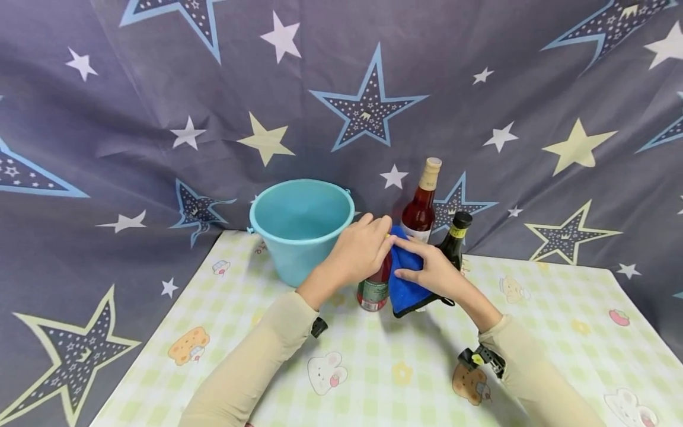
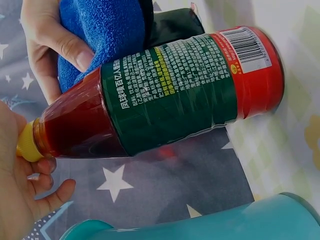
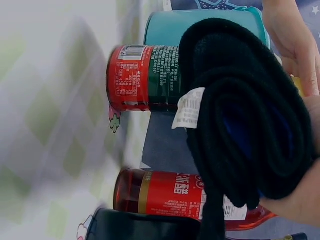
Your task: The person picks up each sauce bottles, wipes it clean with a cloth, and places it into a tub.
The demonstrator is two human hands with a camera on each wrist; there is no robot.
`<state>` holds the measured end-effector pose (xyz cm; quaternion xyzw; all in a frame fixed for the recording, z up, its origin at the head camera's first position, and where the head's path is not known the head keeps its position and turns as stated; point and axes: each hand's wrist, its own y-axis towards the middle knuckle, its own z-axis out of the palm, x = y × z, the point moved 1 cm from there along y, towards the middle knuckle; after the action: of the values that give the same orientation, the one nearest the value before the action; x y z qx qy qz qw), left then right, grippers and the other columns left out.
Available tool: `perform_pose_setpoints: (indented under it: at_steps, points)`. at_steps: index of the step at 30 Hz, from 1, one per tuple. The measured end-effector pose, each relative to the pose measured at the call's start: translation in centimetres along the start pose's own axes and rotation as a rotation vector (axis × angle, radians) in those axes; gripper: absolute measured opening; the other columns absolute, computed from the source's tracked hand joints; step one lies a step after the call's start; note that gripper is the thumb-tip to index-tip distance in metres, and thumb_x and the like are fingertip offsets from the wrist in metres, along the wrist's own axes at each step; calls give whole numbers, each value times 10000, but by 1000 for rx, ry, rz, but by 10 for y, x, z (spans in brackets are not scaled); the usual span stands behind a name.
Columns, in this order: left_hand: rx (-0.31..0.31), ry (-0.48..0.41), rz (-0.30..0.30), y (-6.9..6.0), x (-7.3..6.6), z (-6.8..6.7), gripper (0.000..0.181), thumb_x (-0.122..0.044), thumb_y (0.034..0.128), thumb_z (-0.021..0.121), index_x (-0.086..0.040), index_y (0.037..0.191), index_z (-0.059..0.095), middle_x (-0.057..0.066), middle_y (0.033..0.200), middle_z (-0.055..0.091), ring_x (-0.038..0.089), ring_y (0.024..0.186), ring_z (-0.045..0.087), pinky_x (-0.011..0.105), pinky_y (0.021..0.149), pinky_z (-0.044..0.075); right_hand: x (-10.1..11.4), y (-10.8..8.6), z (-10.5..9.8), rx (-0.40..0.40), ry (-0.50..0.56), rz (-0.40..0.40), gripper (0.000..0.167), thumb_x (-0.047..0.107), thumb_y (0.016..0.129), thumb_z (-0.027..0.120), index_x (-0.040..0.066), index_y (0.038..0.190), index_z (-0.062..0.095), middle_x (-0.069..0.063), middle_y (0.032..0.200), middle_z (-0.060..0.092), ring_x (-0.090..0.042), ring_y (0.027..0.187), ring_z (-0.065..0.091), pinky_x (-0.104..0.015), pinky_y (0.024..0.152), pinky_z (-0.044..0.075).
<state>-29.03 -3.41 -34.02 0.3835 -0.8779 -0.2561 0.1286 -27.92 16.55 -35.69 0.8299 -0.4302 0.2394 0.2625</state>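
My left hand [image 1: 354, 249] grips the yellow cap [image 2: 29, 141] of a bottle of dark red liquid [image 2: 80, 125]. Its label is green and red, and in the head view the bottle [image 1: 373, 290] stands on the table, partly behind my hands. A folded blue cloth with a black edge [image 1: 408, 284] is pinched in my right hand [image 1: 434, 270]. The cloth lies against the bottle's side in the left wrist view. Seen from the right wrist, the dark back of the cloth [image 3: 250, 115] hides the bottle's upper part.
Left of the bottle stands a light blue bucket [image 1: 301, 237]. Behind my right hand are a tall red bottle with a pale cap [image 1: 418, 210] and a dark bottle with a black cap [image 1: 452, 246]. A star-printed curtain [image 1: 341, 71] hangs behind the checked tablecloth [image 1: 368, 367].
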Motion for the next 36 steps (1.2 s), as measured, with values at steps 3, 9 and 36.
perform_pose_setpoints:
  at_steps: [3,9,36]
  points:
    - [-11,9,7,-1,0,3,235,-300,1100,404,-90,1007,455,6,775,479,204,766,441,289,649,375,-1,-1,2,-1,-12,-2,661,100,907,764,46,1501,480,-297,1551,419,-492,1388,468,-624,1072,438]
    - [-46,23,4,-1,-1,4,243,-305,1094,421,-86,1002,472,16,777,499,216,771,466,297,634,397,-3,-2,6,6,-13,-2,671,91,910,758,45,1511,465,-290,1551,423,-498,1411,435,-631,1088,417]
    - [-23,-19,-15,1,-1,4,236,-300,1094,423,-96,984,461,8,746,481,215,765,431,297,634,387,-28,-5,39,135,-47,65,640,73,903,759,-46,1470,486,-283,1517,472,-463,1403,465,-594,1121,399]
